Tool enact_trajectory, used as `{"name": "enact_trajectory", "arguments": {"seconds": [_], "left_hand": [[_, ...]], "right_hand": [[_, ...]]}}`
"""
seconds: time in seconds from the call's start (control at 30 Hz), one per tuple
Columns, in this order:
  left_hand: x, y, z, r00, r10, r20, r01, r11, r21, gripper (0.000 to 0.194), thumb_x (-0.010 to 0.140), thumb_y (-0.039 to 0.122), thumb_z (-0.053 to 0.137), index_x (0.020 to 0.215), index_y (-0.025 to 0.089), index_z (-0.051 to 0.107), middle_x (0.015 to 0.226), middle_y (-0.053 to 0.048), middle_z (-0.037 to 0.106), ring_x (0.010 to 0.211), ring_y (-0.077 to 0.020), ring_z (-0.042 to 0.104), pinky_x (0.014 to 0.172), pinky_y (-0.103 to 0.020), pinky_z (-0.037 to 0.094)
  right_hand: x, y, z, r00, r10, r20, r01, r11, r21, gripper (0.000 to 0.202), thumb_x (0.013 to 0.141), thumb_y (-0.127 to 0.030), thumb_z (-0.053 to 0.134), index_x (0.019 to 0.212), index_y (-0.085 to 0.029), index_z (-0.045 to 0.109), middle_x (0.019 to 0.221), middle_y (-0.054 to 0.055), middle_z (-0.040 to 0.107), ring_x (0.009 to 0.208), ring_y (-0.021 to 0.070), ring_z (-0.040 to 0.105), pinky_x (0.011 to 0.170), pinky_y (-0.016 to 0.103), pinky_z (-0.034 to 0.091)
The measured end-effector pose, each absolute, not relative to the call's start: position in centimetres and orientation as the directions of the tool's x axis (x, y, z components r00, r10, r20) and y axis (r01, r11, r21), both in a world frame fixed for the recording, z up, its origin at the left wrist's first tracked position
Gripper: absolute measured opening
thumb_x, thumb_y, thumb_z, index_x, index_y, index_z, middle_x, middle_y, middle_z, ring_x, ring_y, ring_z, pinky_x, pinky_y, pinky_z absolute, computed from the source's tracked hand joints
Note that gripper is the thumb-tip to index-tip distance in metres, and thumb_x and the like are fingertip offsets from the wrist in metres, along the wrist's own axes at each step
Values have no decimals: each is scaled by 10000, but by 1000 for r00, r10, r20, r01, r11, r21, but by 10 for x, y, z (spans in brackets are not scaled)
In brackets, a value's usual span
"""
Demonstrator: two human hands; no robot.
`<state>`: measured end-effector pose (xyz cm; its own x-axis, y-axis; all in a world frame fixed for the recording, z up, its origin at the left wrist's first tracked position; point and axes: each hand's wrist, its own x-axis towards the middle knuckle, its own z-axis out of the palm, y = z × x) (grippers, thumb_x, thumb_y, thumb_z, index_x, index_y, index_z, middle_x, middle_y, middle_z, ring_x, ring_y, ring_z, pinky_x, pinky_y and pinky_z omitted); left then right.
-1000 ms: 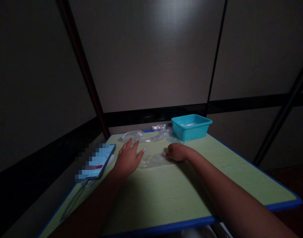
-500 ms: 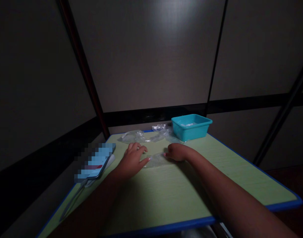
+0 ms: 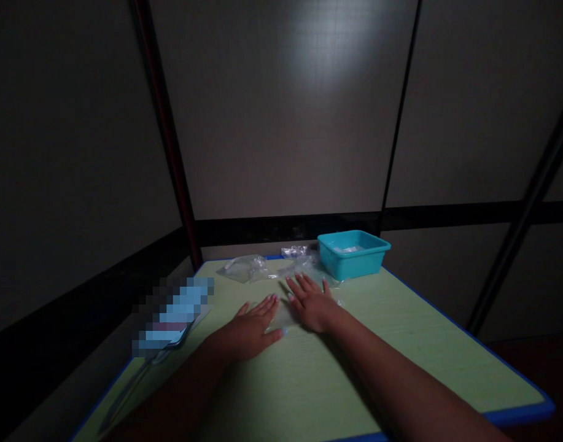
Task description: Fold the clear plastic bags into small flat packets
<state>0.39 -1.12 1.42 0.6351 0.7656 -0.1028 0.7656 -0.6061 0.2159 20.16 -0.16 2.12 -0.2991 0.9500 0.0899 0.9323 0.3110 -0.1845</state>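
A clear plastic bag (image 3: pixel 285 316) lies flat on the light green tabletop, partly hidden under my hands. My left hand (image 3: pixel 251 328) rests at its left side, palm down with the fingers stretched out. Over its right part, my right hand (image 3: pixel 311 304) lies with fingers spread, pointing away from me. Neither hand grips anything. Just beyond my fingertips, more crumpled clear plastic (image 3: pixel 304 267) reaches toward a turquoise basket, and another clear bag (image 3: pixel 247 268) lies at the back left.
The turquoise basket (image 3: pixel 355 264) stands at the back right with something pale inside. A phone (image 3: pixel 180 316), its screen blurred out, leans on a stand with a cable at the left edge. The blue-edged table (image 3: pixel 428 362) sits against dark wall panels.
My right hand has opened from a closed grip and spread over the bag. My left hand's fingers have flattened and straightened. The camera view has tilted up slightly.
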Motion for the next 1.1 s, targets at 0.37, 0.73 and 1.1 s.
{"name": "enact_trajectory", "arguments": {"seconds": [0.37,0.73,1.1], "left_hand": [[-3,-9,20,531,847,13,827,-522,206,737,834,626,209,1406,174,102,1469,-72,23,1351,-226,35,1047,-533,73],[14,-27,27,765,644,-6,617,-730,293,679,799,635,356,1378,326,184,1460,-53,115,1341,-259,107,1032,-560,-1],[9,-26,30,778,628,-34,592,-712,378,525,794,599,426,1284,429,342,1455,-38,147,1332,-276,137,985,-615,23]], "right_hand": [[203,2,14,-283,955,-91,954,271,-126,569,868,-553,59,1391,-345,-27,1473,12,-81,1337,249,-86,965,625,-56],[203,4,15,-241,969,-53,969,237,-69,529,901,-426,88,1400,-300,-36,1473,5,-77,1341,210,-76,985,584,-90],[220,15,11,-101,987,-127,993,92,-74,535,898,-450,78,1402,-296,-17,1471,40,-80,1337,223,-78,974,619,-18]]}}
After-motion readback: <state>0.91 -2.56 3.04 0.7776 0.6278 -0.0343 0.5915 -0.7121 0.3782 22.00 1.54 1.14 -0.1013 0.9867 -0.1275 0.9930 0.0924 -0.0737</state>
